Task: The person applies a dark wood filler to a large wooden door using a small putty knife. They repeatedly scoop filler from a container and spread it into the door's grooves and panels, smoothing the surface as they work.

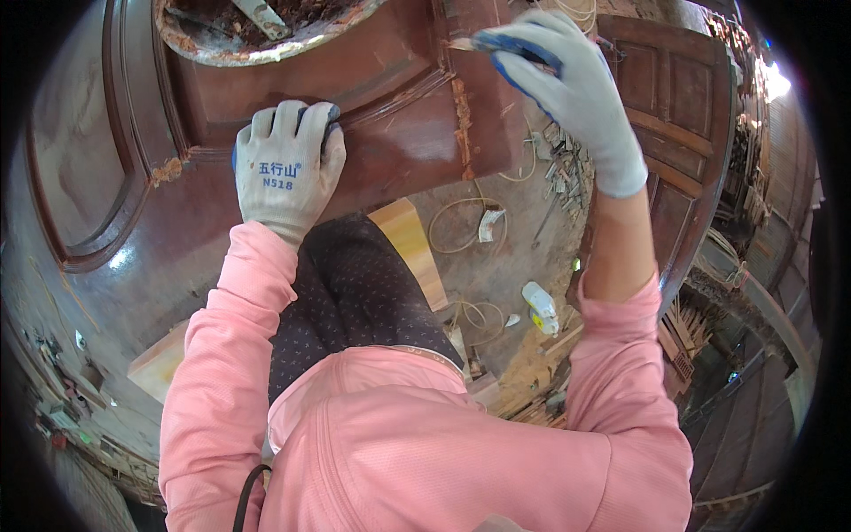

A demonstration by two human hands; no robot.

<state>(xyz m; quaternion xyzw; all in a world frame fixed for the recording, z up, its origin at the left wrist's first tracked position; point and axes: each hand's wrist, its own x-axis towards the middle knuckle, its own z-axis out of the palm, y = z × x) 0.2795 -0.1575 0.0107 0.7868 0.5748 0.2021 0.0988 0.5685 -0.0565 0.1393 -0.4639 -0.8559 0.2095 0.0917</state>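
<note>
Bowl [266, 35] holds tool [261, 16], reddish-brown filler.

The tool in the right hand [567, 84] is mostly swallowed by the glove — only a pale tip pokes out, can't tell what kind it is. The basin [266, 40] at the top is cut off by the frame edge. The junk on the floor [496, 275], center right, is too small to identify.

Reddish-brown door [266, 106], grey-and-blue gloves [285, 164], pink sleeves [222, 355].
</note>
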